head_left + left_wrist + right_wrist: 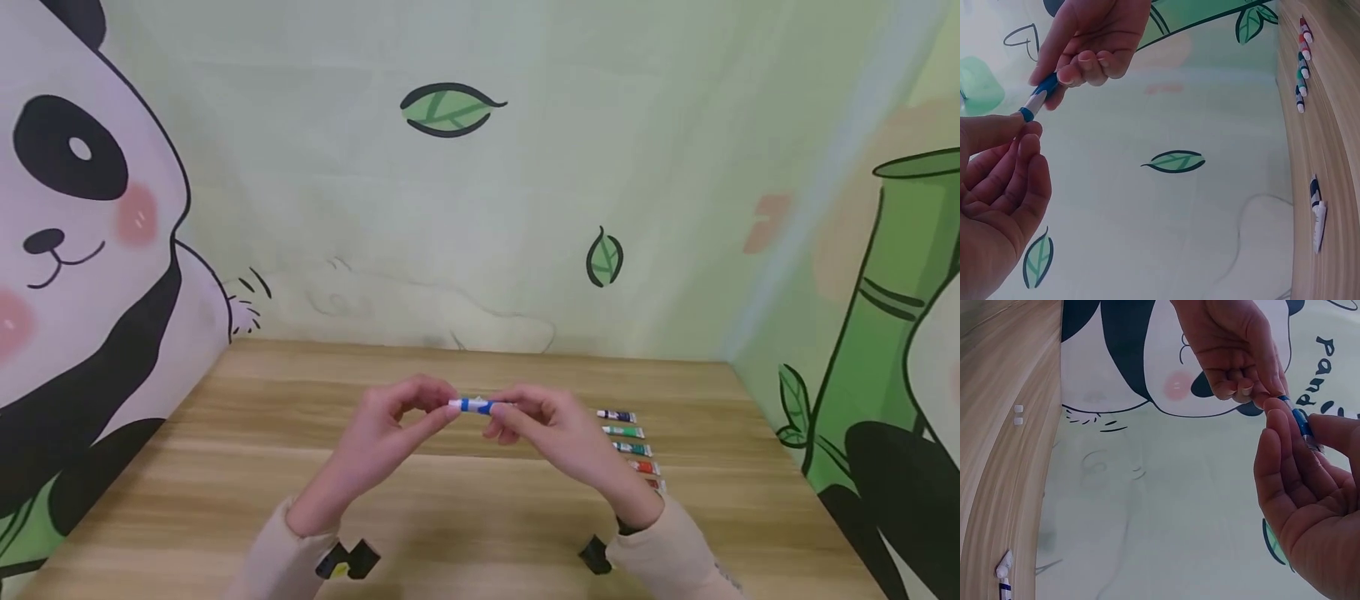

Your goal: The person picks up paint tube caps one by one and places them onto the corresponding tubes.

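Observation:
Both hands hold a small blue-and-white paint tube (476, 406) level above the table, one at each end. My left hand (393, 429) pinches its white-capped end between thumb and fingers. The other end is pinched by my right hand (555, 429), whose fingers hide part of it. In the left wrist view, the blue-and-white middle of the tube (1037, 102) shows between the two hands. The right wrist view shows its blue part (1302, 422) beside the right thumb, the rest mostly covered by fingers.
Several paint tubes (624, 432) in different colours lie in a column on the wooden table (300, 467), right of the hands. A dark-and-white item (1317, 212) lies farther along the table. Two small white pieces (1019, 414) sit on it. A panda-printed backdrop (300, 167) surrounds the table.

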A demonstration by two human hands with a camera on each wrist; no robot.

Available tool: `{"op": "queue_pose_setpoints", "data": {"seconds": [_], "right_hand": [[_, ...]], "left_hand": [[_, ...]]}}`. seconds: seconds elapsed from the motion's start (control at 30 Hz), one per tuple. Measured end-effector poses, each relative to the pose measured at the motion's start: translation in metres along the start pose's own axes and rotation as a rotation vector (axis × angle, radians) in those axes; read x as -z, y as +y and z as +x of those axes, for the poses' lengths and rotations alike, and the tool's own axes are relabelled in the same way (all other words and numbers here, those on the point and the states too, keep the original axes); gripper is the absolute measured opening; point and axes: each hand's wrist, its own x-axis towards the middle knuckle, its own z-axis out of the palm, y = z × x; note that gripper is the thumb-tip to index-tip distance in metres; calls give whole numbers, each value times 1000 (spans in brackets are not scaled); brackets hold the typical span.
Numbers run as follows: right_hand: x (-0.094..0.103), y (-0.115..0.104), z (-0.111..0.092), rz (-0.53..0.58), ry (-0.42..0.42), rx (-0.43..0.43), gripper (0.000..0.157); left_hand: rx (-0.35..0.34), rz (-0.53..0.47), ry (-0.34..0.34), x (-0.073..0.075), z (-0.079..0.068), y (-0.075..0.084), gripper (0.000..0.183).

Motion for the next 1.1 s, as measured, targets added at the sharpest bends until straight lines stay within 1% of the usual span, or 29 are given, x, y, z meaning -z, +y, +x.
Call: {"op": "queue_pose_setpoints", "data": {"seconds": [0.1, 0.17, 0.3, 0.37, 0.43, 0.47, 0.53, 0.63, 0.7, 0.8, 0.87, 0.93, 1.1], "right_hand": [[3, -1, 2, -16, 3, -7, 24], [3, 1, 2, -27, 6, -19, 25], [4, 2, 2, -23, 2, -27, 28], [5, 2, 1, -41, 10, -14, 31], [6, 2, -2, -90, 36, 25, 36], [7, 3, -3, -127, 56, 64, 39], [10, 5, -5, -233, 106, 181, 45], [13, 11, -4, -422, 170, 432, 50], [15, 15, -2, -549, 208, 603, 48], [16, 19, 2, -701, 250, 794, 37], [16, 19, 4, -768, 276, 879, 32], [15, 19, 6, -811, 299, 941, 31], [13, 17, 10, -874, 343, 1056, 25]], "left_hand": [[-27, 0, -1, -1, 3, 2, 8], [-32, 6, 2, -3, 2, 2, 8], [-32, 27, 33, -3, 3, 3, 9], [-21, 31, 51, -2, 3, 3, 9], [-3, 30, 63, -1, 3, 3, 9], [9, 28, 69, -1, 3, 3, 9], [40, 16, 79, 1, 3, 2, 10], [83, -15, 89, 3, 4, 2, 12], [118, -38, 92, 5, 4, 2, 13], [184, -74, 82, 5, 4, 2, 15], [227, -96, 69, 5, 3, 3, 15], [258, -111, 52, 5, 4, 3, 17], [268, -133, 21, 6, 4, 3, 16]]}}
